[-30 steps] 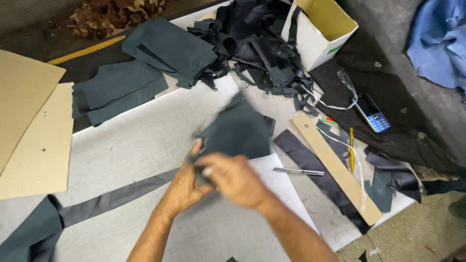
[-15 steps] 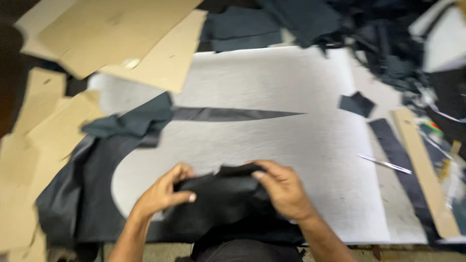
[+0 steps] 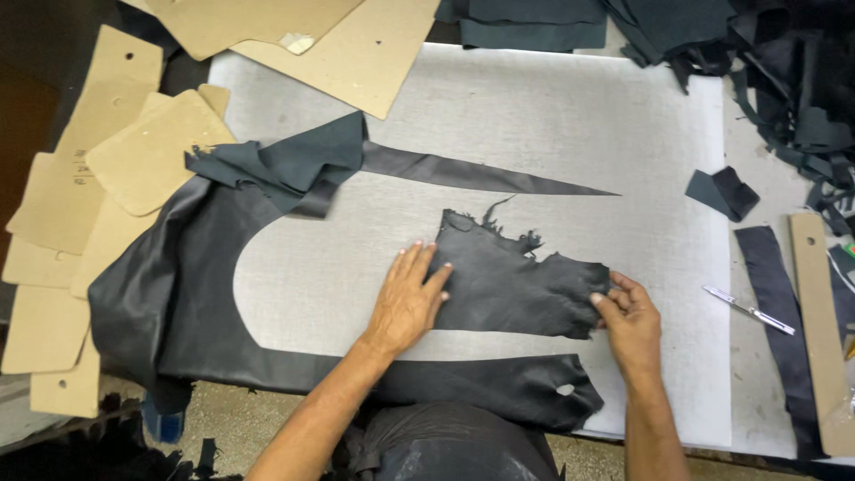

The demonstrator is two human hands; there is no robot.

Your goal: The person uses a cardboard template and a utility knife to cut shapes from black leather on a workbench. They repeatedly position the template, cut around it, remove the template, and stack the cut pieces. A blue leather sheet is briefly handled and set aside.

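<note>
A ragged piece of black leather lies flat on the grey cutting mat. My left hand rests palm down on its left edge, fingers spread. My right hand pinches the piece's right edge between thumb and fingers. Around them curves a large black leather hide with a U-shaped cutout, its lower strip running under my forearms.
Tan cardboard patterns are stacked at the left and top. A small knife lies at the right beside a wooden ruler and dark strips. A leather scrap and heaped offcuts sit at the upper right.
The bunched leather that both hands held near the front edge now lies spread flat on the mat. The view has shifted from the right side of the table to its middle.
</note>
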